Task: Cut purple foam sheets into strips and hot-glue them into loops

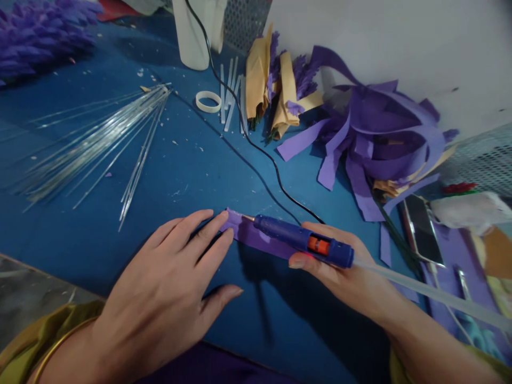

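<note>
The left hand point(172, 282) lies flat and open on the blue table point(192, 165), its fingertips pressing down the left end of a purple strip point(250, 234). The strip lies near the middle of the table, between the two hands, its right part hidden under the glue gun point(304, 242). The right hand point(344, 266) is clenched around the gun's blue body, thumb beside the orange switch, nozzle touching the strip just right of the left fingertips. A clear glue stick point(432, 290) juts from the gun's back toward the near right, and a black cord point(248, 144) runs far across the table.

The strip looks like thin foam or paper: light, soft and floppy, likely to shift or curl unless pinned flat, so pressing on its end, clear of the nozzle, seems the safest hold. The gun looks stiff and light; its tip is probably hot, so the body is the place to grip.

Far left lies a fan of thin wires point(96, 144). Farther off are a white ring point(208, 101), spare glue sticks point(230, 93), tan rolls point(272, 85) and a heap of purple strips point(372, 133). A phone point(424, 229) lies at the right.
</note>
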Motion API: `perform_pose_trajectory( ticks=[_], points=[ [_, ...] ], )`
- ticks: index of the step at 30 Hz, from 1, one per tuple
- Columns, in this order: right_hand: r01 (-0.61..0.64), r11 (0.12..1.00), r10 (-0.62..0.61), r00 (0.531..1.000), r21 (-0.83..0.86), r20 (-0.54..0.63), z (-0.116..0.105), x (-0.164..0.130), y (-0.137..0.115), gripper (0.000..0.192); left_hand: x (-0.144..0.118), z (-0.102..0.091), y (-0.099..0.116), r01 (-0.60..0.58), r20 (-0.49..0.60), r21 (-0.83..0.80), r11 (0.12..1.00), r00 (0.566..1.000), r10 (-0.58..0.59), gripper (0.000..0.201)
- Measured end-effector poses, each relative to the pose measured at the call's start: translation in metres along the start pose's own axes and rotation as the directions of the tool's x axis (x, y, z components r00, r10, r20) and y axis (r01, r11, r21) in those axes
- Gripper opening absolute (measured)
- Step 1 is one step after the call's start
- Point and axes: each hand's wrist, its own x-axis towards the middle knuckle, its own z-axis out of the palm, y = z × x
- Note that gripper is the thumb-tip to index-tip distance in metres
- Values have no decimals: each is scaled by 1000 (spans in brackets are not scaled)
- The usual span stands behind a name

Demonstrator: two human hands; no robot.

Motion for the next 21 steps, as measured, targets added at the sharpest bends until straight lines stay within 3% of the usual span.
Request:
perform_pose_trajectory(
  ticks=[21],
  points=[
    [-11, 999, 11, 1000, -35, 3, -9, -13, 11, 39, -1, 0, -1, -18, -10, 7, 1000, 1000, 19, 50]
  ],
)
